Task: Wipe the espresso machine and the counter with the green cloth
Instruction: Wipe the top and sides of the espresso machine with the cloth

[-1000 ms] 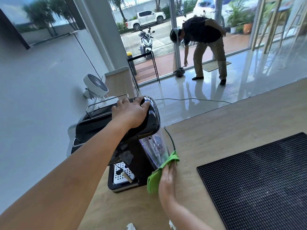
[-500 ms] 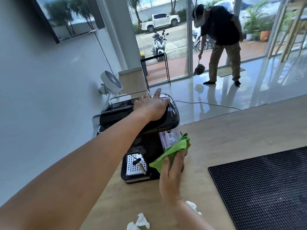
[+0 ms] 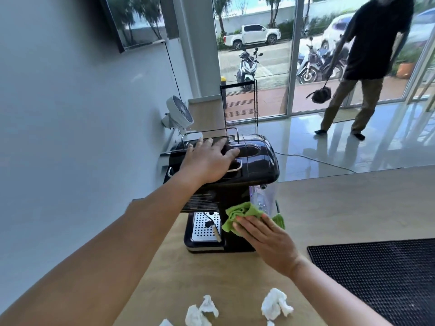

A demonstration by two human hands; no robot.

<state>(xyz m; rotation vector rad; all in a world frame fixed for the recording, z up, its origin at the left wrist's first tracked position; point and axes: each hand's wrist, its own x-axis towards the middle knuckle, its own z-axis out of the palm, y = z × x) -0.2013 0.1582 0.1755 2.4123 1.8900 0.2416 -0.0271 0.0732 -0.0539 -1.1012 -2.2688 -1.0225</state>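
Observation:
A glossy black espresso machine (image 3: 254,161) stands on the wooden counter (image 3: 341,203) near the wall, its perforated drip tray (image 3: 204,227) facing me. My left hand (image 3: 207,161) lies flat on the machine's top, fingers spread. My right hand (image 3: 266,241) presses the bunched green cloth (image 3: 242,212) against the machine's right side, low down beside the clear water tank (image 3: 261,198). Part of the cloth is hidden under my fingers.
A black rubber bar mat (image 3: 381,278) lies on the counter at right. Crumpled white tissues (image 3: 275,304) sit near the front edge. A white fan (image 3: 180,114) is behind the machine. A person (image 3: 367,67) walks by the glass doors; a cable (image 3: 317,161) crosses the floor.
My right hand with the cloth has slid forward along the machine's side, and my left hand has shifted back across the top. The person beyond has straightened and stepped right.

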